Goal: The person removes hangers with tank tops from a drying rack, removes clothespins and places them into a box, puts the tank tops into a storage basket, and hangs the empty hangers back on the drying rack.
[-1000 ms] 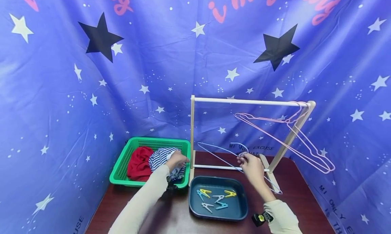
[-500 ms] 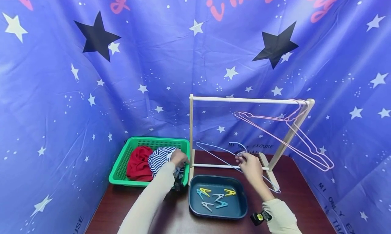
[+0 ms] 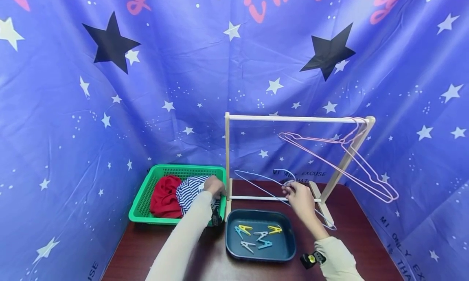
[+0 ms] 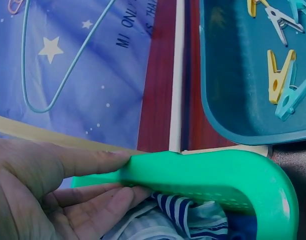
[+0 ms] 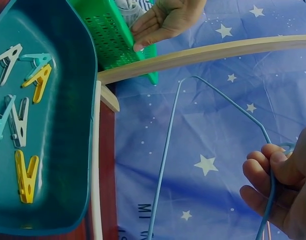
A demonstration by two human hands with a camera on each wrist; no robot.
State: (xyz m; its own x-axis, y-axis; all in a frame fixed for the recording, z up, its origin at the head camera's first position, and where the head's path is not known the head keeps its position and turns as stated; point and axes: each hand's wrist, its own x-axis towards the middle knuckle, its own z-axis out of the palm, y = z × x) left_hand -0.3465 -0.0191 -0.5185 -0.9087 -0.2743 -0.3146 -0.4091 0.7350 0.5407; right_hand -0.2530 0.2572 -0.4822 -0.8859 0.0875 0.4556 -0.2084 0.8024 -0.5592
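Note:
My left hand [image 3: 214, 186] is at the right edge of the green basket [image 3: 141, 199]. In the left wrist view its thumb lies outside the basket rim [image 4: 208, 172] and the fingers are inside, pinching it. Striped clothing [image 3: 188, 193] and a red cloth [image 3: 165, 197] lie bunched in the basket. My right hand [image 3: 301, 199] grips a blue wire hanger [image 5: 167, 135] near its neck, thumb and fingers curled round the wire. The hanger is held tilted in front of the wooden rack [image 3: 227, 154], below its top bar.
Two pink hangers [image 3: 315, 159] hang at the right end of the rack's white bar [image 3: 286, 118]. In front, a dark blue tray [image 3: 229, 248] holds several yellow, blue and white clothespins [image 3: 264, 244]. All stand on a brown table [image 3: 205, 256] before a starry curtain [image 3: 176, 69].
My left hand has shifted slightly down and toward the basket's right rim, its forearm swinging rightward. The right hand keeps the hanger in nearly the same spot.

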